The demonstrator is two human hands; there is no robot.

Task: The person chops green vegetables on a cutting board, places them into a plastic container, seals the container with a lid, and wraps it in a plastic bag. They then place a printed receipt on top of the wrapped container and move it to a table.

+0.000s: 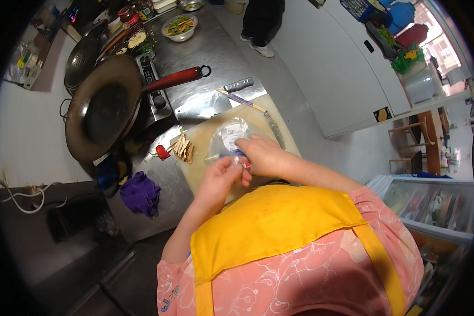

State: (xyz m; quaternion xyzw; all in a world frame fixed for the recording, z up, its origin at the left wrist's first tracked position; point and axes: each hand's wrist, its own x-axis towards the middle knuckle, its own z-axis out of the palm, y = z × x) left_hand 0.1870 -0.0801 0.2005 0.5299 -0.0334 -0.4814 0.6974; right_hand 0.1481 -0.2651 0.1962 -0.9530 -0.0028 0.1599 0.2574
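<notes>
Both of my hands are at a clear plastic bag (pixel 219 138) with a white label, over the pale cutting board (pixel 197 176). My right hand (pixel 266 155) is closed on the bag's near right side. My left hand (pixel 222 176) has its fingers curled in a pinch at the bag's near edge. A small red bit shows between the hands; I cannot tell what it is. Left of the bag, a pile of pale cut strips (pixel 183 148) lies at the board's edge, beside a red pepper (pixel 163 152).
A large wok (pixel 102 105) with a red handle rests on a stove at the left. Beyond the board lie a grey-handled knife (pixel 239 84) and a slim stick-like packet (pixel 242 100). A purple cloth (pixel 140 194) lies near left; a bowl of shredded vegetables (pixel 179 36) stands farther back.
</notes>
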